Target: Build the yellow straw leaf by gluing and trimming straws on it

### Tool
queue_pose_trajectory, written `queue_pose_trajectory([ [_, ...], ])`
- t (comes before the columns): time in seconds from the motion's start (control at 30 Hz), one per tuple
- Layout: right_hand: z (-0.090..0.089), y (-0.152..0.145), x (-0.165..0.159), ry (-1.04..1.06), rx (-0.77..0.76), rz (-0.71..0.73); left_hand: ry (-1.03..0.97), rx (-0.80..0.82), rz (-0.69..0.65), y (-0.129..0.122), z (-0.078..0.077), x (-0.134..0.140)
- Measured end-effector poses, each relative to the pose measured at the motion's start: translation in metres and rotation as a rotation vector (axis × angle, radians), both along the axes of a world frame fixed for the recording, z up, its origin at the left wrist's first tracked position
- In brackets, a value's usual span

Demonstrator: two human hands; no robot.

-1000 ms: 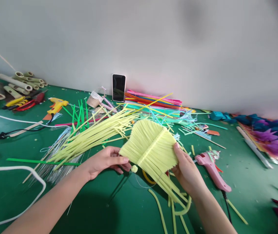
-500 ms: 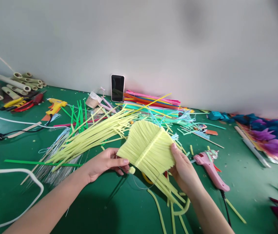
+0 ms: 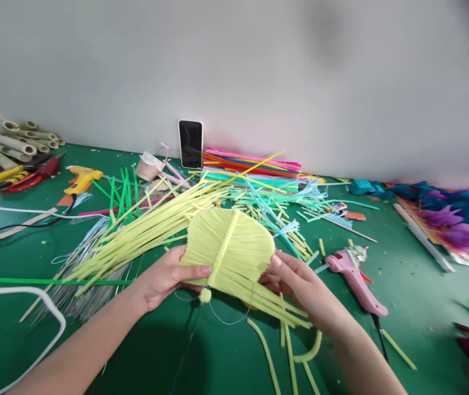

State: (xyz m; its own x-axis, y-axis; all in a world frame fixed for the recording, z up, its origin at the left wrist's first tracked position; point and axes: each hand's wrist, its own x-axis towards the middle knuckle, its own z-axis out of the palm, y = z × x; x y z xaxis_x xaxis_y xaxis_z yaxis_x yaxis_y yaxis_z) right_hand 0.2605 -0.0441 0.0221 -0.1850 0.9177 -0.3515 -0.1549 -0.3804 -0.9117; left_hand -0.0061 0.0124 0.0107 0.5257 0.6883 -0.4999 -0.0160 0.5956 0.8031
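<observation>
Between my two hands is a pale yellow-green leaf shape [image 3: 243, 241] made of pipe cleaners, with a raised rib down its middle and loose stems trailing at the lower right. My left hand [image 3: 168, 277] pinches its lower left side, thumb on top. At the right edge my right hand [image 3: 296, 277] grips it, thumb on top and other fingers partly underneath. A small fuzzy ball [image 3: 205, 295] sits at the base of the rib. Below it a thin wire [image 3: 230, 322] curves in a loop. Loose pipe cleaner pieces [image 3: 291, 356] lie underneath.
A pile of yellow-green pipe cleaners [image 3: 152, 230] lies behind my left hand. On the right is a pink glue gun [image 3: 356, 280]; a yellow glue gun [image 3: 83, 178], pliers [image 3: 24, 175] and bamboo tubes [image 3: 24, 140] are left. A phone [image 3: 190, 144] leans against the wall.
The leaf shape has shifted left and turned, its rib now more upright. Both hands moved with it, and my left thumb now lies across the leaf's lower edge.
</observation>
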Motion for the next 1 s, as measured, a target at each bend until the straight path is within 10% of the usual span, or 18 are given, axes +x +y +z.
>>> queue_pose_trajectory([
  [0.33,0.010,-0.006,0.004,0.003,0.039,0.345,-0.162,0.026,-0.017,0.002,-0.001,-0.006],
  [1.0,0.010,-0.010,-0.007,0.045,-0.024,0.426,-0.193,0.082,0.025,0.002,0.003,-0.007],
])
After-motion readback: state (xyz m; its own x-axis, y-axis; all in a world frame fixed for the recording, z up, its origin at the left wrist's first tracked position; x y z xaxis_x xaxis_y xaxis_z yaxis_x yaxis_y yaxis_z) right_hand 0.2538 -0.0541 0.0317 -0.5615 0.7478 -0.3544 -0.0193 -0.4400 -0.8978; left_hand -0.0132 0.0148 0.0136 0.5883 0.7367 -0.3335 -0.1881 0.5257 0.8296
